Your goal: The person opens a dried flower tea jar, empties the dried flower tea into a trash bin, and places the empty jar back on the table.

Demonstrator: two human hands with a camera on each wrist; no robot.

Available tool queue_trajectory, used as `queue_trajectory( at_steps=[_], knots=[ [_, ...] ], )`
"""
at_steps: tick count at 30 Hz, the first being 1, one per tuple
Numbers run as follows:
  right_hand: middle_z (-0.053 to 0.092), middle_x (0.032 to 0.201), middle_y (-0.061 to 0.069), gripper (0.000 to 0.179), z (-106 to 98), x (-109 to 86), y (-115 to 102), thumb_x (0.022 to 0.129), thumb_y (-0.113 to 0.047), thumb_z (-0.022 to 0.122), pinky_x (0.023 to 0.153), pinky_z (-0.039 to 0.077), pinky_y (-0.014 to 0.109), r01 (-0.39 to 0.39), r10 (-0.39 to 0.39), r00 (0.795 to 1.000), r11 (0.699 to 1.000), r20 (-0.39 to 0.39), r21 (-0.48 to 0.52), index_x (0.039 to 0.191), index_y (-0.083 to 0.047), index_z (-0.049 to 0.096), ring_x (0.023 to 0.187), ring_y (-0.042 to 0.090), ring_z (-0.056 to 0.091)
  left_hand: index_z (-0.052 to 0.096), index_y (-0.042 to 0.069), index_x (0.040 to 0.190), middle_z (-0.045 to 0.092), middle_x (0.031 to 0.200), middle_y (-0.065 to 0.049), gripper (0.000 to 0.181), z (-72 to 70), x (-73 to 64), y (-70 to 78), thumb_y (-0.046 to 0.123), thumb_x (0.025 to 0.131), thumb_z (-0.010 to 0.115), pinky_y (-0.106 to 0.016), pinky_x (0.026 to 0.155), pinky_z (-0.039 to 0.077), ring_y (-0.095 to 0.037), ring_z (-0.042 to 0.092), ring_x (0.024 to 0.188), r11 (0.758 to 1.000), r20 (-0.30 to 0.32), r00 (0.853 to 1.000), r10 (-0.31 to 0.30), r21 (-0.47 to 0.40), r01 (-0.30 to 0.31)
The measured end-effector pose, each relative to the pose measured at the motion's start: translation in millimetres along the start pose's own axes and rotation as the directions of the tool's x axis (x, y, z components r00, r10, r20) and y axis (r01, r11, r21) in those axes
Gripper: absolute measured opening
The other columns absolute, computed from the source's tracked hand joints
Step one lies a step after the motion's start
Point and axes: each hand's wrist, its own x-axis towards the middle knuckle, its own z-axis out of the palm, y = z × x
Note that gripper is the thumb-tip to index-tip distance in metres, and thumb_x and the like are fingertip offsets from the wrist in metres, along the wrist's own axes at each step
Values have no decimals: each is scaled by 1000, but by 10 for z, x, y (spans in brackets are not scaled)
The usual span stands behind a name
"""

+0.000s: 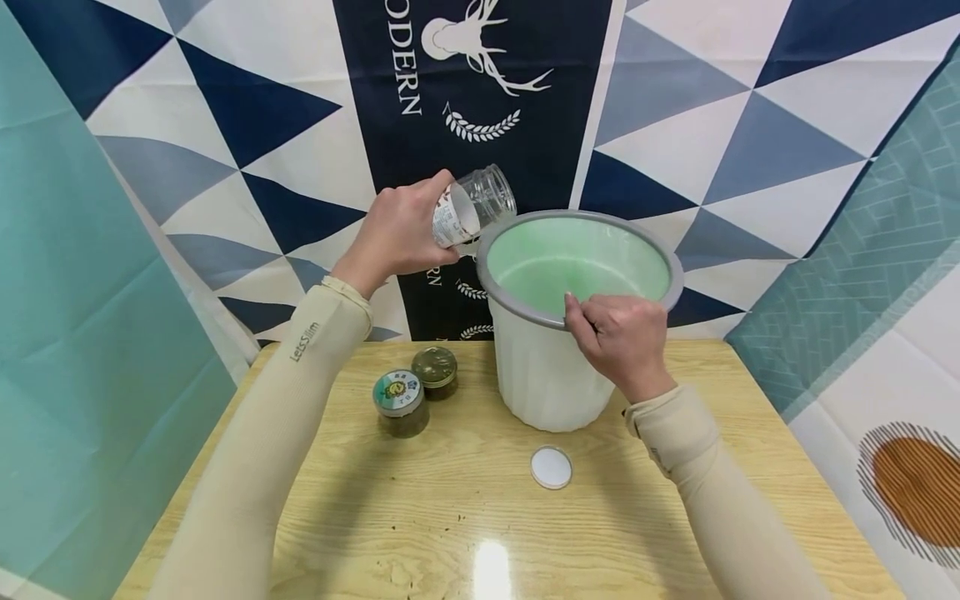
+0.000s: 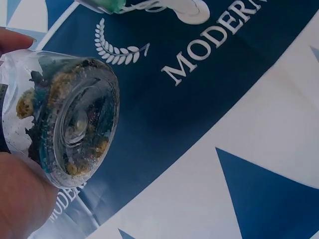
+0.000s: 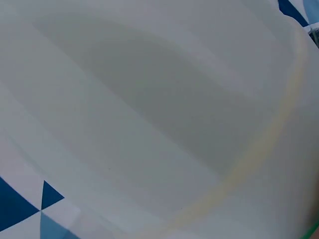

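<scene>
My left hand (image 1: 405, 221) grips a clear jar (image 1: 491, 196) with a white printed label. The lidless jar lies tipped on its side, its mouth pointing right at the left rim of a white bucket (image 1: 540, 379). In the left wrist view the jar's base (image 2: 82, 124) faces the camera, with brown and dark bits showing through it. My right hand (image 1: 626, 342) has its fingers curled over the near right part of the bucket's grey rim. The bucket stands on the table, pale green inside. Its white wall (image 3: 149, 124) fills the right wrist view.
Left of the bucket stand two lidded jars, one with a green and white label (image 1: 400, 393), the other with a gold-toned lid (image 1: 435, 367). A round white lid (image 1: 551, 467) lies before the bucket. Dark crumbs dot the wooden table (image 1: 420, 500). Patterned cloth (image 1: 300, 117) hangs behind.
</scene>
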Motion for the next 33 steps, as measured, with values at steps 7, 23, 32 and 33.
queue_trajectory(
  at_steps=[7, 23, 32, 33],
  knots=[
    [41, 41, -3, 59, 11, -2, -52, 102, -25, 48, 38, 22, 25, 15, -16, 1000, 997, 8, 80, 44, -16, 46, 35, 13, 38, 49, 12, 138, 68, 123, -12, 73, -11, 100, -1, 32, 78, 85, -44, 86, 58, -30, 65, 93, 987, -3, 1000, 2, 161, -1],
    [40, 41, -6, 57, 39, 28, -44, 102, -26, 49, 39, 19, 25, 20, -21, 1000, 994, 13, 112, 45, -17, 48, 36, 11, 38, 55, 12, 134, 68, 123, -14, 59, -79, 173, 63, 17, 82, 80, -44, 89, 59, -35, 66, 96, 902, -132, 980, 146, 425, -77],
    [41, 41, -6, 57, 48, 19, -44, 102, -27, 49, 39, 19, 24, 24, -26, 999, 994, 23, 110, 46, -17, 49, 36, 11, 39, 53, 13, 132, 68, 119, -15, 47, -79, 169, 90, 5, 89, 68, -44, 100, 56, -36, 66, 100, 839, -149, 959, 242, 529, -129],
    [41, 41, -6, 57, 48, 19, -45, 102, -26, 50, 39, 19, 24, 24, -26, 999, 993, 19, 112, 46, -17, 48, 36, 10, 39, 54, 13, 132, 68, 118, -15, 45, -78, 168, 97, 3, 90, 67, -44, 101, 55, -36, 66, 101, 833, -156, 954, 256, 537, -136]
  ],
)
